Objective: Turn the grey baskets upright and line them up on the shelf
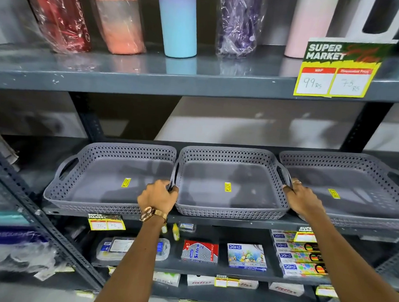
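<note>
Three grey perforated baskets stand upright side by side on the middle shelf: the left basket, the middle basket and the right basket. Each has a yellow sticker on its floor. My left hand, with a gold watch on the wrist, grips the middle basket's left handle. My right hand, wearing a ring, grips the same basket's right handle. The middle basket touches its neighbours on both sides.
Wrapped tumblers stand on the upper shelf, behind a yellow price sign. The lower shelf holds stationery boxes and crayon packs. A slanted metal upright of the rack crosses at the left.
</note>
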`<state>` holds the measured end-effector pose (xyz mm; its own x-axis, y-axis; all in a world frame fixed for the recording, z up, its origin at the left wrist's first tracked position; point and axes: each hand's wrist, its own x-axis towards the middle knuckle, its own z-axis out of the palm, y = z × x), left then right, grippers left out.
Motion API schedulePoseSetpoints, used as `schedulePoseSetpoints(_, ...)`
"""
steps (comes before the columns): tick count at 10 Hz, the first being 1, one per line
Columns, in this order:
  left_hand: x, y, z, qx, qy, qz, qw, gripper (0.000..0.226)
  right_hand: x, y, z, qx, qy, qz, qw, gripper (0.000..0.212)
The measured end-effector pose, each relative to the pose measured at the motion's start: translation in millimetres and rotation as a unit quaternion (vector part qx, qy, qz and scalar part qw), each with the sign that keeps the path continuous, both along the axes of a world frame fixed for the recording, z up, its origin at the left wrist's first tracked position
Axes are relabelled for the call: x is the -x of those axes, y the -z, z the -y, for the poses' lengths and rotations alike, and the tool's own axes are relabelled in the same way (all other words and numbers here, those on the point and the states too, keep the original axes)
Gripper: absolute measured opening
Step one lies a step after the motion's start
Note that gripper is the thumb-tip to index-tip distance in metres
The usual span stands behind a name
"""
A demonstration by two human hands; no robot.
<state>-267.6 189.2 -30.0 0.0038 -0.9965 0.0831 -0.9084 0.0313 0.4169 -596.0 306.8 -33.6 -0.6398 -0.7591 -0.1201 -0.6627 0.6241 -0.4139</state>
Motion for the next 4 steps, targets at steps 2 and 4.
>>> schedulePoseSetpoints(2,-3,-1,0,-0.012,0.007,-0.011,1.000,0.042,-4,-4,-4,-0.009,0.004,0.002,1.000,0.049)
schedulePoseSetpoints(4,-7,-17,-23,-0.002,0.046,0.014,0.999,0.055,-24,-32,-31,0.160,-0.019,-0.024,0.987,0.082)
